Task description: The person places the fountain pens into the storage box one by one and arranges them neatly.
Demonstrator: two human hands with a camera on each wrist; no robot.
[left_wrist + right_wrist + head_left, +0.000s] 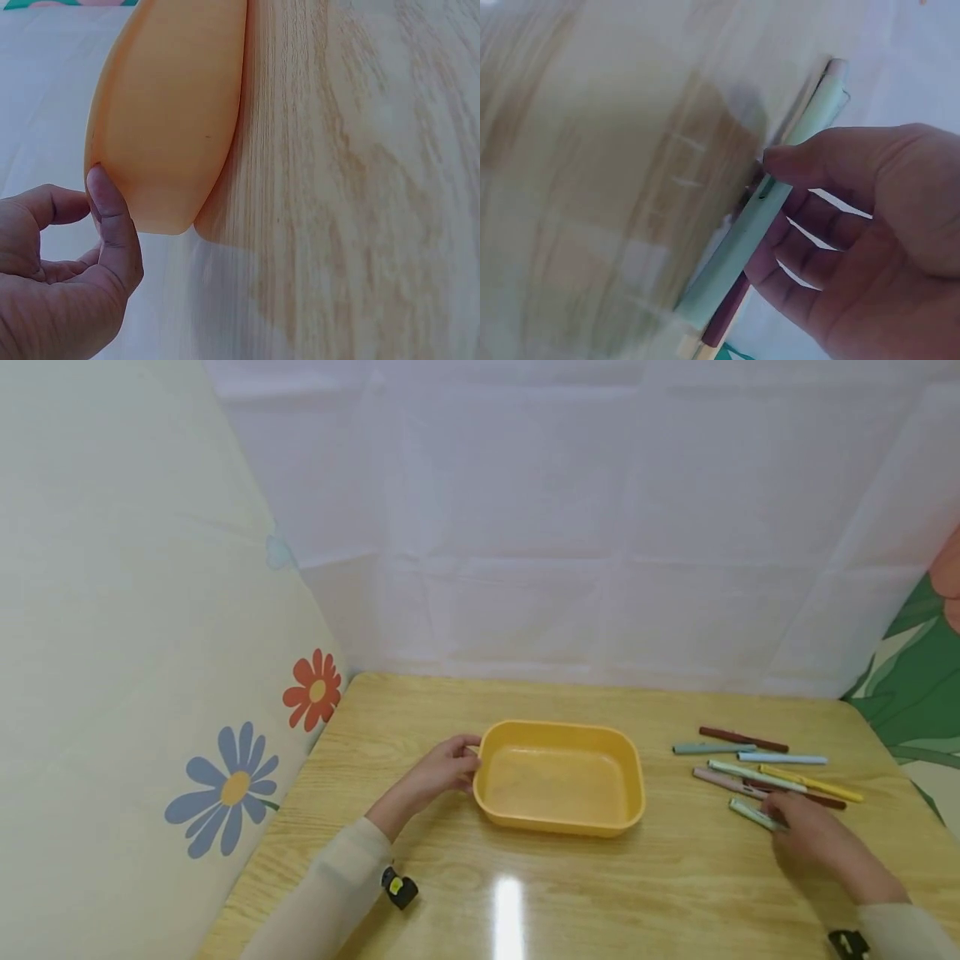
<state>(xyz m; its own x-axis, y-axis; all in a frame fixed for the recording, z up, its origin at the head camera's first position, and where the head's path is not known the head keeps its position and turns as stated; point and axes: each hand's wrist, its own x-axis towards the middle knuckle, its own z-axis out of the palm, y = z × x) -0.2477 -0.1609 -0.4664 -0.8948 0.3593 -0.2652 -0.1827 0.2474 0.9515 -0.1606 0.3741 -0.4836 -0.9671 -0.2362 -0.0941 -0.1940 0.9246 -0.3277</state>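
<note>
Pale creased sheet (510,527) hangs behind the far edge of the surface (637,893); flower-print panel (97,652) along the left edge, leaf print (926,685) past the far right corner. Surface is wood-grain, shiny, glare patch (508,918) front of centre; near edge out of frame.

Yellow tray (558,828) sits upright about midway between left and right edges, nearer the far edge. Left hand (442,768) at its left end, thumb and finger apparently pinching the rim. Good steadying, I'd judge: light hold, no pull upward, or the tray may tip or slide on the gloss.

Right hand (813,835), toward the right edge, pinches the mint pen (757,815), thumb one side, fingers the other, about mid-barrel. Mint pen is the nearest of the group to the near edge. Other pens (812,782) lie loosely crossed beyond it, toward the far right corner: dark red, teal, light blue, light green, yellow, pink.

Right-wrist view: a dark red pen (726,311) runs just beside the mint one; can't tell if touching. Best handling, likely: firm mid-barrel pinch, straight lift, no sideways drag, so neighbours don't roll.
</note>
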